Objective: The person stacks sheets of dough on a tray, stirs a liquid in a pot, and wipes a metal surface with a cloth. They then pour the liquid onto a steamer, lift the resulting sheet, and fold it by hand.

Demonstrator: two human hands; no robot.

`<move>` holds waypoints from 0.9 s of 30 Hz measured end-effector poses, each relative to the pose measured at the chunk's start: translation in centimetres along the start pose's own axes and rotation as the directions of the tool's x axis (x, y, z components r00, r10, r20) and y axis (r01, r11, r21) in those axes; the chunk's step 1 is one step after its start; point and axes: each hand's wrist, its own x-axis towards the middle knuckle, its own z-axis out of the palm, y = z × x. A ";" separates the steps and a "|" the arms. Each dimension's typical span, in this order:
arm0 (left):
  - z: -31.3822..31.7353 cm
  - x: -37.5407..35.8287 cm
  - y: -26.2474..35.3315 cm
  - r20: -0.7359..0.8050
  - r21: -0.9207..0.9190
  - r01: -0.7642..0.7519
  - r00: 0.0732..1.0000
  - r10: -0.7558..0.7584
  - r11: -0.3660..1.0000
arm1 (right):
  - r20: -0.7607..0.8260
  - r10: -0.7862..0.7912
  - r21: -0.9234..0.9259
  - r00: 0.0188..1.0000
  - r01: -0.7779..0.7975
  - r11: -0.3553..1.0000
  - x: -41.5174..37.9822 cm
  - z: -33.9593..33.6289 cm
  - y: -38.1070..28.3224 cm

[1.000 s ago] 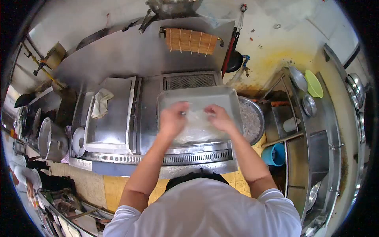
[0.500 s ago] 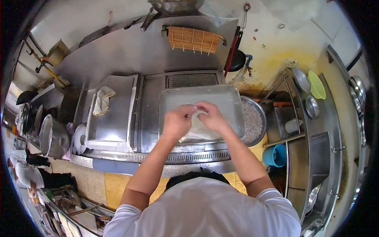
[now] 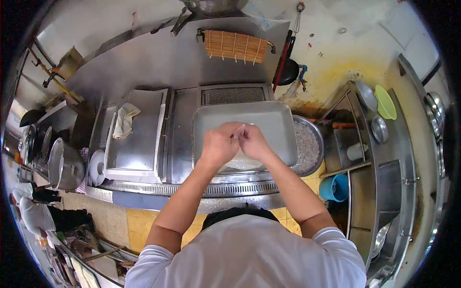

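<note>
A large steel tray (image 3: 269, 117) lies on the steel counter in front of me. Over its near half, my left hand (image 3: 220, 144) and my right hand (image 3: 252, 142) are pressed together, fingertips meeting. Both pinch a thin, translucent white sheet (image 3: 238, 162) that is gathered up between them, its lower part still resting on the tray under my hands. Most of the sheet is hidden by my hands.
A round metal bowl of grey-white filling (image 3: 307, 146) sits right of the tray. A flat steel box with a white cloth (image 3: 124, 121) stands to the left, a big pot (image 3: 62, 165) farther left. A bamboo mat (image 3: 234, 46) hangs on the back wall. A blue bucket (image 3: 333, 188) stands low right.
My hands were apart on the spread sheet, then came together over the middle of the tray, folding and bunching the sheet between them.
</note>
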 end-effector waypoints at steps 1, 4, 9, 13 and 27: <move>-0.2 0.4 0.5 0.001 -0.001 -0.030 1.000 0.030 1.000 | -0.020 0.025 -0.071 0.999 -0.026 0.997 -0.2 0.1 1.3; -4.9 2.0 -2.5 -0.213 -0.001 0.026 0.977 -0.026 1.000 | -0.094 0.121 -0.245 0.988 -0.141 0.959 -0.8 -1.6 11.2; -3.4 -2.7 -10.4 -0.126 0.121 0.329 0.941 -0.314 0.937 | -0.232 0.108 -0.640 0.967 -0.236 0.731 -5.3 -5.7 16.9; 4.4 -8.0 -13.6 0.429 0.672 0.164 0.708 -0.561 0.722 | -0.133 -0.053 -0.840 0.990 -0.084 0.535 -5.7 -3.6 18.9; 1.7 2.6 -0.2 -0.148 -0.178 -0.058 0.988 0.032 0.982 | -0.066 0.182 -0.133 0.981 -0.190 0.973 0.7 -1.9 2.7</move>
